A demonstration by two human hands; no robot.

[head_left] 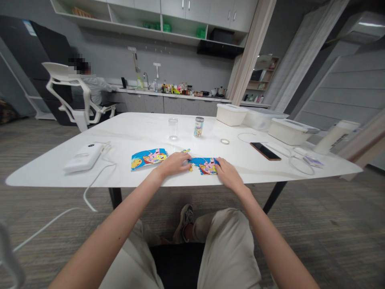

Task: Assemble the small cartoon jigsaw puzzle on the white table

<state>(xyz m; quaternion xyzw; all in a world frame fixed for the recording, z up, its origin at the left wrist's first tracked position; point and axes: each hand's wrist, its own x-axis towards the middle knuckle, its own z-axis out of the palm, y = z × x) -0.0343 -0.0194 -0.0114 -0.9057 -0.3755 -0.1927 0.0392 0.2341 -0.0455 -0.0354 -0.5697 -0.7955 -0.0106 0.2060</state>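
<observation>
A partly assembled cartoon jigsaw puzzle (208,166) lies flat on the white table, blue with a pink figure and a boat. My left hand (177,163) rests at its left side, palm down, with the fingers stretched toward the puzzle's edge. On the opposite side, my right hand (229,173) lies with its fingertips touching the puzzle's right edge; its fingers are extended. A few loose puzzle pieces (186,151) sit just beyond my left fingers, partly covered. Left of my left hand is a picture sheet (147,158) with a matching cartoon scene, slightly curled.
Behind the puzzle stand a clear jar (173,129) and a cartoon-printed canister (198,127). A ring-shaped lid (225,141), a phone (265,151), cables, lidded boxes (231,115) and a white bottle (336,136) are rightward. A white device (84,157) lies left. A person sits beyond.
</observation>
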